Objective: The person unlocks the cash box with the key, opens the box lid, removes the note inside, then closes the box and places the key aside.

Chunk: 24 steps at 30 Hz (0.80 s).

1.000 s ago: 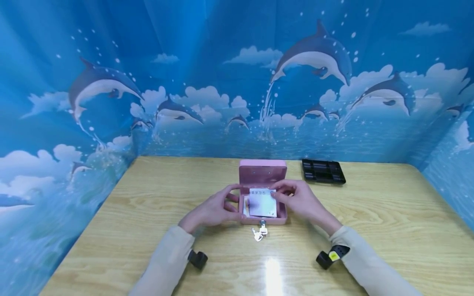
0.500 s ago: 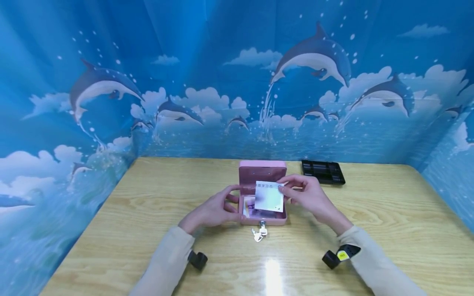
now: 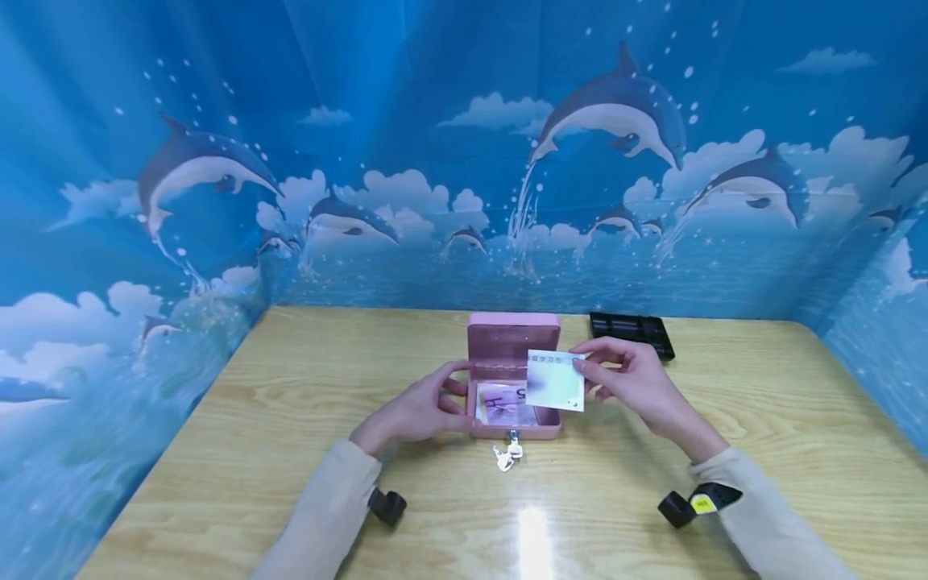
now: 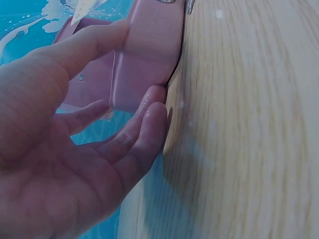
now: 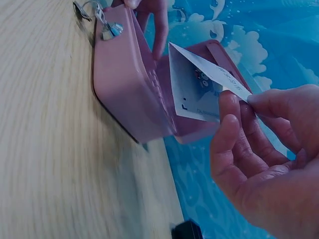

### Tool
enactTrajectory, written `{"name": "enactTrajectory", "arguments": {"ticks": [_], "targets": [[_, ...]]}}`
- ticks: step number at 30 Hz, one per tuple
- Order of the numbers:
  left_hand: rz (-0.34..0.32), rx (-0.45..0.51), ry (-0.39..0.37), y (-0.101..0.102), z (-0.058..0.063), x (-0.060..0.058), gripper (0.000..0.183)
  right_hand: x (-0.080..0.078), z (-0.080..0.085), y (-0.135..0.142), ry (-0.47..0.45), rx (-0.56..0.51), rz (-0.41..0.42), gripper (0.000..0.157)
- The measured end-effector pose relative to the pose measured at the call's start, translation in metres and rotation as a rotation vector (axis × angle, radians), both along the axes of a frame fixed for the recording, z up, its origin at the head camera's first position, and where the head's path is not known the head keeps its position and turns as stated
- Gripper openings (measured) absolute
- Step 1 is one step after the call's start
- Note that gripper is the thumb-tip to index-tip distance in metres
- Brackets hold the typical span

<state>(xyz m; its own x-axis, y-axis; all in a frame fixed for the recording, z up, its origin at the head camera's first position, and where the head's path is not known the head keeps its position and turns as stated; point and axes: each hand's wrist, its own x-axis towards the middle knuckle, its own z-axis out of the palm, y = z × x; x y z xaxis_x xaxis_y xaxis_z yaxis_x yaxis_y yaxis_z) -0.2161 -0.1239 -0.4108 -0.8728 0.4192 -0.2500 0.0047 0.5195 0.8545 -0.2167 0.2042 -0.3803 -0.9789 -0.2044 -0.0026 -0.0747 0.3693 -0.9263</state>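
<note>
A pink metal cash box [image 3: 515,433] stands with its lid raised and a key in its front lock. My left hand [image 3: 424,407] grips the box's left side, thumb at the front corner and fingers toward the back. Between right thumb and fingers, my right hand [image 3: 631,383] pinches a folded white card [image 3: 554,380] by its upper right corner. This card hangs over the right part of the box; the right wrist view shows small printing on it. Purple printed banknote-like paper [image 3: 506,405] lies inside the box, partly hidden by the card.
Keys [image 3: 504,457] dangle from the lock onto the wooden table [image 3: 326,354]. Behind my right hand lies a black compartment tray [image 3: 632,329]. A blue dolphin-print curtain [image 3: 406,242] encloses the table's back and sides.
The right hand has lifted the white card up out of the box and moved it to the right, uncovering the purple paper. My left hand has stayed on the box.
</note>
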Motion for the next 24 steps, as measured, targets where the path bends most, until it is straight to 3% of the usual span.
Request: {"name": "enactTrajectory", "arguments": {"ticks": [12, 24], "targets": [[-0.006, 0.007, 0.017, 0.0, -0.001, 0.0, 0.091, 0.008, 0.007, 0.028, -0.027, 0.071, -0.046, 0.038], [-0.003, 0.016, 0.016, 0.0, -0.001, 0.001, 0.091, 0.012, 0.001, 0.05, -0.019, 0.1, -0.097, 0.038]]}}
